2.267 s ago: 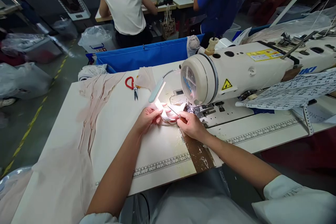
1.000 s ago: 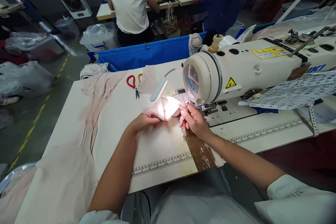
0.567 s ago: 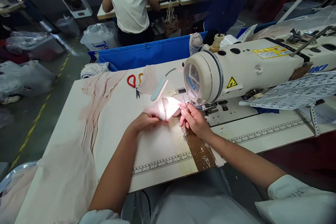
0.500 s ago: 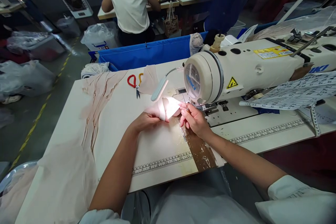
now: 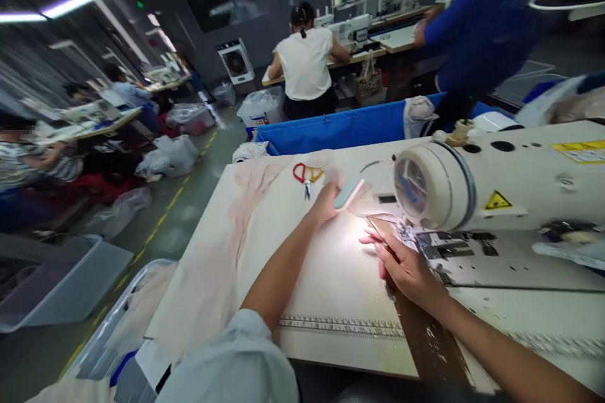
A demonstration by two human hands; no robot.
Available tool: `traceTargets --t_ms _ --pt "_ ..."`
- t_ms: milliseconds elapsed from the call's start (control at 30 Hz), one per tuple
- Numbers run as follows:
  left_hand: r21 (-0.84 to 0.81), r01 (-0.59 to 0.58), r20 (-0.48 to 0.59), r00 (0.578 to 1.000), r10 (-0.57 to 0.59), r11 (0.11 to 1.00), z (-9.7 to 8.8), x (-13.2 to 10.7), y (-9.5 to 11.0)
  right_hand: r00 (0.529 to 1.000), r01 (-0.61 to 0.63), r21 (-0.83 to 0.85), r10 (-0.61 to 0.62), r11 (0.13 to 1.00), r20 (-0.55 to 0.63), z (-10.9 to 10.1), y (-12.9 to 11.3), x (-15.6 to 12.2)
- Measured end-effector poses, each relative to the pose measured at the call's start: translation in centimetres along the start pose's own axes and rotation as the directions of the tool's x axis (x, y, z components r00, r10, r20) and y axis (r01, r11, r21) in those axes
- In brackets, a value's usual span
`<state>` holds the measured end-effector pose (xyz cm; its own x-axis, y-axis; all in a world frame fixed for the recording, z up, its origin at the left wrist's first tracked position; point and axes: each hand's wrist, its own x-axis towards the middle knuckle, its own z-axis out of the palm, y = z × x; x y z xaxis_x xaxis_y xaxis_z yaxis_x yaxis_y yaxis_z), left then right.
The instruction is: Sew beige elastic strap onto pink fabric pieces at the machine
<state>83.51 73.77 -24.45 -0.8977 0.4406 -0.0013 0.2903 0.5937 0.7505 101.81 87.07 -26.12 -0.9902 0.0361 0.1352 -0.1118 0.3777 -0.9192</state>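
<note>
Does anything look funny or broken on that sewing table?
Two things. The scissors have mismatched handles, one red and one yellow. And the brown strip running to the table's front edge is covered in whitish marks, so it looks scuffed or peeling.

Left hand (image 5: 326,203) now apart from the grip of the right hand (image 5: 410,272), out ahead-left, near scissors (image 5: 307,181). Pale cloth (image 5: 384,216), bunched between hands earlier, seems to lie just beyond the grip; blurred. Seated workers (image 5: 131,96) enter view, far left.
</note>
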Motion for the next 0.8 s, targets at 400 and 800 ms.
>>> traceTargets --t_ms 400,800 --pt "0.499 0.38 -0.267 0.922 -0.279 0.779 -5.3 3.7 -2.9 0.962 0.264 -0.18 -0.246 0.948 0.114 -0.4 1.3 0.5" --pt "0.634 0.233 0.032 0.945 -0.325 0.738 -8.3 -8.3 -3.5 0.872 0.482 -0.296 -0.485 0.825 0.068 -0.3 1.2 0.6"
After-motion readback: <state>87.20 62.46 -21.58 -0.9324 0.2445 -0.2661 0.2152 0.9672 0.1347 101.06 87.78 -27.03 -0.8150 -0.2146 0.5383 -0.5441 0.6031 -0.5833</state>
